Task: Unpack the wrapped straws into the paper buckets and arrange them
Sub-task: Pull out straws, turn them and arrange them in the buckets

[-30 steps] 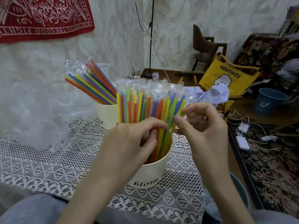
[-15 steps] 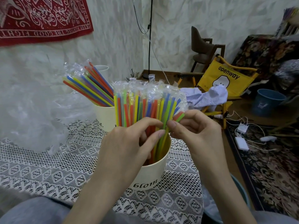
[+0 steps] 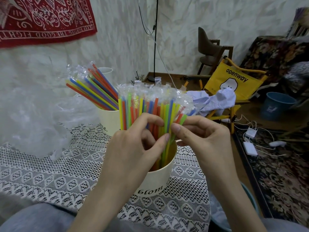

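A cream paper bucket [image 3: 160,180] stands on the lace tablecloth in front of me, full of upright wrapped straws [image 3: 142,104] in several colours. My left hand [image 3: 133,148] reaches into the bunch and pinches straws between thumb and fingers. My right hand [image 3: 200,133] pinches a green straw [image 3: 183,119] at the bunch's right side, close to my left thumb. Behind, a second cream bucket [image 3: 108,121] holds wrapped straws [image 3: 93,89] that lean to the left. A third white bucket rim [image 3: 106,71] shows behind those.
A heap of clear plastic wrap [image 3: 33,118] covers the table's left side. The table edge [image 3: 207,181] runs down the right. Beyond it stand a yellow folding chair [image 3: 234,79], a blue bin [image 3: 275,104] and cables with chargers [image 3: 250,144] on a patterned rug.
Both hands have closed in on the bunch's right side; my right hand now pinches the green straw, tilted out to the right. The bucket has stayed put.
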